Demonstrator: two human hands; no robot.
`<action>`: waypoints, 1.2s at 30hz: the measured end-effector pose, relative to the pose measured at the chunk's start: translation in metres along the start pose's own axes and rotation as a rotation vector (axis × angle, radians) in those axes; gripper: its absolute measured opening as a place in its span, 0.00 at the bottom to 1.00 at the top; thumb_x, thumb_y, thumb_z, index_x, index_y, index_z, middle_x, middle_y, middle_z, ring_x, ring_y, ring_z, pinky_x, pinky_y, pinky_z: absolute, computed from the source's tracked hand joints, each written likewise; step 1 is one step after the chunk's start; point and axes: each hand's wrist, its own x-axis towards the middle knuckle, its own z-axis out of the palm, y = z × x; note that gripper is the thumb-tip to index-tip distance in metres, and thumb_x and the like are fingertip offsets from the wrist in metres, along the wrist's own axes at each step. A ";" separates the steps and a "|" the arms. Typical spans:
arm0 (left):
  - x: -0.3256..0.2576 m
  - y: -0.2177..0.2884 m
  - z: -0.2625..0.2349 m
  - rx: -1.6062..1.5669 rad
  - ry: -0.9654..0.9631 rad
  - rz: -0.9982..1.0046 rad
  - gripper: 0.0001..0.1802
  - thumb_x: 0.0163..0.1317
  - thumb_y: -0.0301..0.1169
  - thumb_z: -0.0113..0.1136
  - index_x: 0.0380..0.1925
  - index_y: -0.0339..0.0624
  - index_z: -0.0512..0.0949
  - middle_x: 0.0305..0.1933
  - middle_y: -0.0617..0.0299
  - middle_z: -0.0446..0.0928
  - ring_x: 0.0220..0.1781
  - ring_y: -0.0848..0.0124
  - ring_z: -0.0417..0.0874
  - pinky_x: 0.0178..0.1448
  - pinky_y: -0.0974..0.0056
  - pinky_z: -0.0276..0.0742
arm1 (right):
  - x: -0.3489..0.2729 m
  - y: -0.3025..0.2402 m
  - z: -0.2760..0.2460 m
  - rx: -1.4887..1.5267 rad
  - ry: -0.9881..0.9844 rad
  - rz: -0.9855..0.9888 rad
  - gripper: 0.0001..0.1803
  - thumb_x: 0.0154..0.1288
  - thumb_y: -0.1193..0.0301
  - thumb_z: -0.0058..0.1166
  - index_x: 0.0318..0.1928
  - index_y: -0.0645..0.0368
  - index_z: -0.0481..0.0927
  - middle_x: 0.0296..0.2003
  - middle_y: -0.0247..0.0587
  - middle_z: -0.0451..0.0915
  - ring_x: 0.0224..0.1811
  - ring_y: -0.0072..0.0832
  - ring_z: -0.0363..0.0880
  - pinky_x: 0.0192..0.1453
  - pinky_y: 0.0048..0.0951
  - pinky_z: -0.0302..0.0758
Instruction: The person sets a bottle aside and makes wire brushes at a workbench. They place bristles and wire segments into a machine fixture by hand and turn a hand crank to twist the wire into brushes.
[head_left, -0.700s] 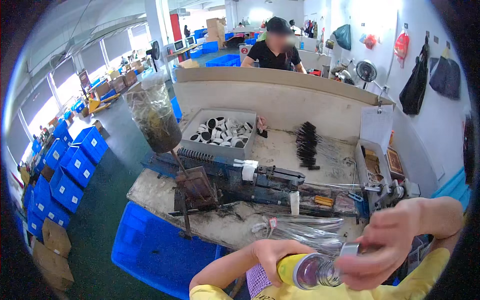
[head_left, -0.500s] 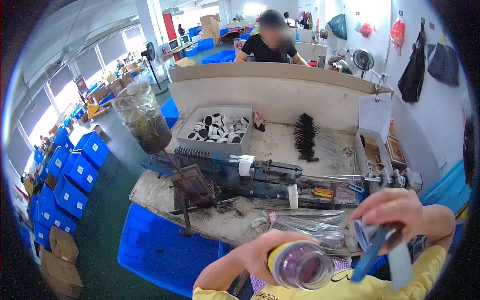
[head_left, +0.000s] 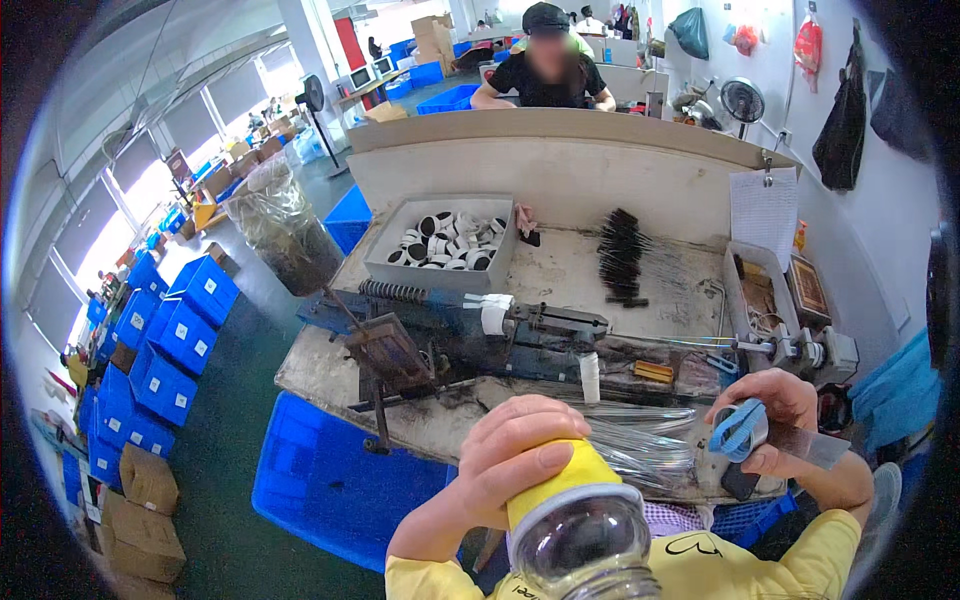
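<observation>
My left hand (head_left: 525,455) is closed round the yellow-covered end of a clear bottle (head_left: 580,530). The bottle tilts toward the lower edge, its threaded mouth lowest and without a cap. Inside, the contents look dark; I cannot make out what they are. At the bench's right front, my right hand (head_left: 785,410) grips a blue and whitish ring-shaped piece (head_left: 740,430), with a translucent flat strip sticking out to the right; its kind is unclear. Between the two hands lies a bundle of thin metal wires (head_left: 640,445) on the bench.
A long dark machine (head_left: 470,330) with a spindle (head_left: 790,350) at its right spans the bench (head_left: 560,270). Behind it are a box of black-and-white round pieces (head_left: 440,280) and black brushes (head_left: 620,250). A blue bin (head_left: 340,490) stands front left. A person (head_left: 550,75) sits beyond the partition.
The bottle has tipped further, its mouth now toward the lower edge, and my left hand has risen over its yellow end. The ring-shaped piece in my right hand has turned, its strip swinging rightward.
</observation>
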 end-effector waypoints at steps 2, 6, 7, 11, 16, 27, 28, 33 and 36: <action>0.006 0.000 0.004 0.000 0.015 -0.009 0.27 0.53 0.34 0.69 0.52 0.45 0.72 0.46 0.49 0.79 0.42 0.53 0.84 0.48 0.52 0.81 | -0.003 0.006 -0.005 0.031 0.017 0.006 0.39 0.47 0.55 0.76 0.53 0.62 0.70 0.43 0.48 0.80 0.46 0.34 0.82 0.51 0.33 0.80; 0.018 0.002 0.004 0.128 -0.019 0.083 0.25 0.52 0.34 0.68 0.50 0.49 0.72 0.47 0.50 0.79 0.43 0.52 0.83 0.48 0.50 0.81 | -0.013 0.013 -0.009 -0.020 0.025 0.023 0.38 0.48 0.56 0.76 0.53 0.62 0.70 0.43 0.48 0.80 0.46 0.35 0.82 0.51 0.33 0.79; 0.020 0.000 0.008 0.125 -0.005 0.105 0.25 0.52 0.33 0.67 0.50 0.50 0.71 0.47 0.49 0.79 0.44 0.52 0.83 0.48 0.50 0.81 | -0.016 0.020 -0.012 0.011 0.007 0.001 0.37 0.49 0.57 0.75 0.53 0.63 0.70 0.43 0.48 0.80 0.46 0.35 0.82 0.50 0.33 0.79; 0.029 -0.004 0.014 0.117 -0.020 0.163 0.25 0.53 0.32 0.65 0.52 0.51 0.69 0.49 0.48 0.78 0.45 0.50 0.83 0.48 0.48 0.80 | -0.023 0.032 -0.019 0.031 -0.033 -0.048 0.35 0.51 0.58 0.74 0.53 0.63 0.70 0.43 0.50 0.81 0.46 0.35 0.83 0.50 0.33 0.79; 0.046 0.001 0.017 0.242 0.010 0.259 0.25 0.54 0.32 0.64 0.52 0.53 0.66 0.49 0.48 0.78 0.44 0.51 0.83 0.46 0.48 0.80 | -0.032 0.040 -0.021 0.069 -0.020 0.006 0.34 0.50 0.58 0.74 0.51 0.62 0.71 0.42 0.49 0.81 0.45 0.35 0.83 0.50 0.33 0.79; 0.101 0.009 0.016 0.433 0.054 0.485 0.24 0.54 0.34 0.65 0.50 0.58 0.68 0.48 0.53 0.79 0.43 0.54 0.83 0.45 0.52 0.78 | -0.048 0.051 -0.031 0.197 0.020 -0.004 0.31 0.51 0.66 0.75 0.52 0.67 0.75 0.46 0.54 0.81 0.51 0.36 0.82 0.57 0.37 0.77; 0.105 0.009 0.016 0.440 0.048 0.493 0.24 0.54 0.34 0.65 0.50 0.57 0.68 0.48 0.54 0.79 0.43 0.54 0.83 0.45 0.52 0.78 | -0.048 0.056 -0.033 0.200 0.011 -0.014 0.31 0.51 0.66 0.75 0.52 0.67 0.75 0.46 0.54 0.81 0.51 0.36 0.82 0.57 0.37 0.77; 0.120 0.006 0.022 0.430 0.039 0.536 0.23 0.54 0.33 0.65 0.50 0.56 0.69 0.47 0.55 0.79 0.43 0.55 0.83 0.47 0.52 0.78 | -0.052 0.053 -0.035 0.242 0.069 -0.013 0.32 0.48 0.67 0.76 0.51 0.67 0.75 0.48 0.55 0.81 0.51 0.36 0.82 0.57 0.38 0.78; 0.121 0.004 0.022 0.446 0.014 0.519 0.23 0.53 0.34 0.65 0.49 0.56 0.70 0.47 0.55 0.80 0.43 0.55 0.83 0.48 0.52 0.77 | -0.044 0.056 -0.038 0.248 0.056 -0.010 0.33 0.48 0.67 0.76 0.52 0.68 0.75 0.49 0.55 0.80 0.50 0.33 0.82 0.56 0.35 0.78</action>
